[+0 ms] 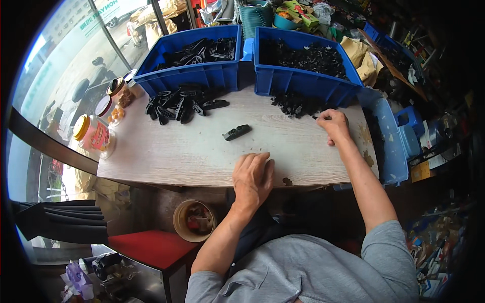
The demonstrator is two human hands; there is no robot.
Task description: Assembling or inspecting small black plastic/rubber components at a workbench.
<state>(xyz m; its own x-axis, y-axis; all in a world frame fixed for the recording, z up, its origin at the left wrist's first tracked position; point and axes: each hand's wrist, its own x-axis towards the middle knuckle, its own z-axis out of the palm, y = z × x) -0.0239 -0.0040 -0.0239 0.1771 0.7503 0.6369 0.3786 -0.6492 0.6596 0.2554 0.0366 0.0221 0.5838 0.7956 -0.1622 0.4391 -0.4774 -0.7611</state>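
Observation:
A single long black plastic part [237, 132] lies on the light wood-grain table [202, 151], just beyond my left hand [251, 177]. That hand is closed at the table's front edge, its fingers curled under; whatever they may hold is hidden. My right hand [334, 126] is at the right end of a heap of small black pieces [293, 105], thumb and forefinger pinched together. Anything between those fingertips is too small to make out. Farther left lies a loose heap of long black plastic parts [183, 103], like the single one.
Two blue bins stand at the back: the left bin [187, 74] holds long black parts, the right bin [308, 83] small pieces. Lidded jars [93, 134] line the left edge. A light-blue tub [393, 151] adjoins the right edge. Below the table stands a bucket [178, 219].

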